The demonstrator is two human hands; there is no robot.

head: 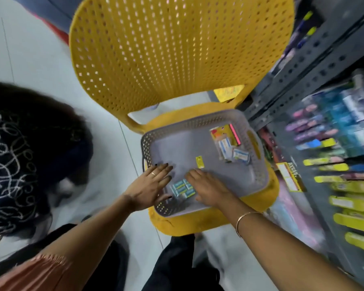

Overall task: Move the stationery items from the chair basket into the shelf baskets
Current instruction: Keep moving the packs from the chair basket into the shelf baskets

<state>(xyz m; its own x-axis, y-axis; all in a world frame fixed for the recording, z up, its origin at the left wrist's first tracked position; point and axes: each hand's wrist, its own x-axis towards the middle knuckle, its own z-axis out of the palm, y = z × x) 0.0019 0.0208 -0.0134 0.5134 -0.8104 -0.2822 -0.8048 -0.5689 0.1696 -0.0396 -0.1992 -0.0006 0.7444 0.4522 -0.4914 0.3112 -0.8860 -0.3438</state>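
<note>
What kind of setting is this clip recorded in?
Probably a small stationery shop: a grey slotted metal shelf packed with rows of packaged goods, and a restocking basket sitting on a yellow plastic chair.

Even, soft overhead light; the shelf [334,164] on the right smears with motion blur, and the wide lens bends the edges.
</note>
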